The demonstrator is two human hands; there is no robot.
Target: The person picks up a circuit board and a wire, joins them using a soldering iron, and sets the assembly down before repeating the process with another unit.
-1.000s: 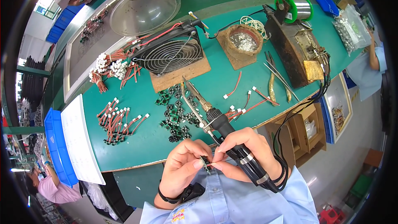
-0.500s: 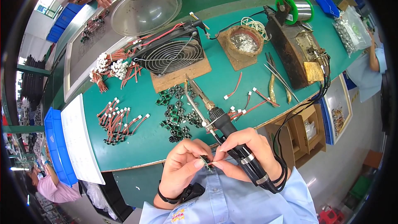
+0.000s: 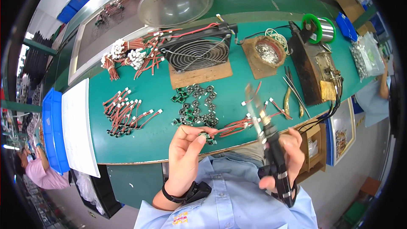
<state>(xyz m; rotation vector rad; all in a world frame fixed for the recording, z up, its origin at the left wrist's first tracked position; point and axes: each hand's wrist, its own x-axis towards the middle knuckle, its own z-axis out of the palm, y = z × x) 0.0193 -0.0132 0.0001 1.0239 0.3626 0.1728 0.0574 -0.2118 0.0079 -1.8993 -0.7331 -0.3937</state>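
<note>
A small green circuit board (image 3: 210, 141) is pinched between the thumb and fingers of my left hand (image 3: 185, 150), just off the table's front edge. Red wire shows beside it; whether it is joined to the board I cannot tell. My right hand (image 3: 292, 150) is wrapped round a black soldering iron (image 3: 275, 146), its tip pointing up and away, smeared by motion. Beyond my left hand lies a cluster of small circuit boards (image 3: 195, 110). Red-and-black wires with white connectors (image 3: 237, 126) lie between the two hands. Farther left rests a pile of wired boards (image 3: 127, 116).
A fan on a wooden base (image 3: 197, 53) stands behind the boards. To its right are a solder pot (image 3: 269, 51), pliers (image 3: 288, 101), tweezers (image 3: 298, 95) and a metal box (image 3: 311, 68) with a solder spool (image 3: 324, 31). White paper (image 3: 76, 123) and a blue bin (image 3: 53, 131) border the left.
My right hand has moved right with the soldering iron, away from the circuit board. My left hand still holds the board. The view has shifted, and the co-worker's hand at top left is gone.
</note>
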